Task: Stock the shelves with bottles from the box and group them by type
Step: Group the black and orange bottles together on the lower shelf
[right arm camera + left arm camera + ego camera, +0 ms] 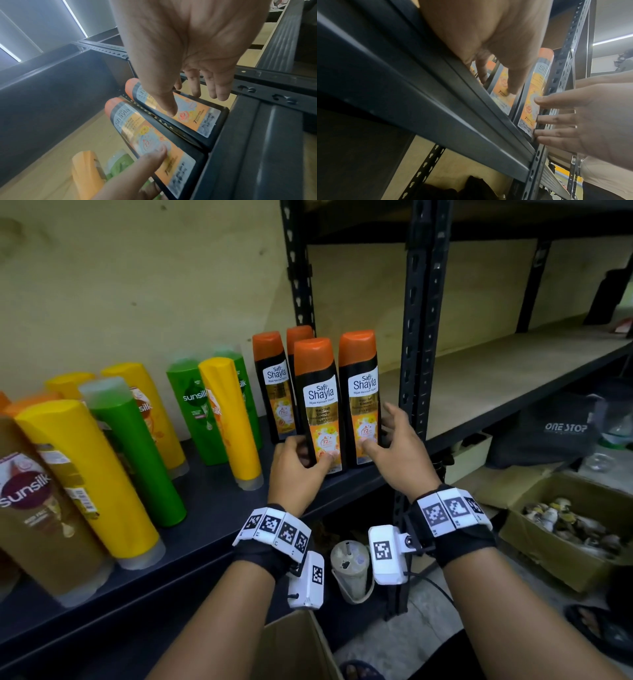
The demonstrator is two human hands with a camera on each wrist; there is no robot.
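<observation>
Two black Safi Shayla bottles with orange caps stand upright side by side at the front of the dark shelf [219, 508]. My left hand [308, 455] grips the left bottle [320, 402] low down, thumb on its label [159, 152] and fingers curled round its left side. My right hand [383, 429] rests its thumb on the label of the right bottle [363, 392], while its straight fingers [556, 119] lie along that bottle's right edge. Two more Shayla bottles [274, 385] stand behind. Yellow [89, 474], green [137, 453] and brown [34, 508] Sunsilk bottles fill the shelf's left. An open cardboard box [298, 645] sits below my arms.
A black slotted upright post [418, 337] stands just right of the right bottle. Beyond it runs a bare wooden shelf [496, 371]. On the floor are a cardboard box of small items [565, 525], a black bag [555, 429] and a plastic jar [349, 566].
</observation>
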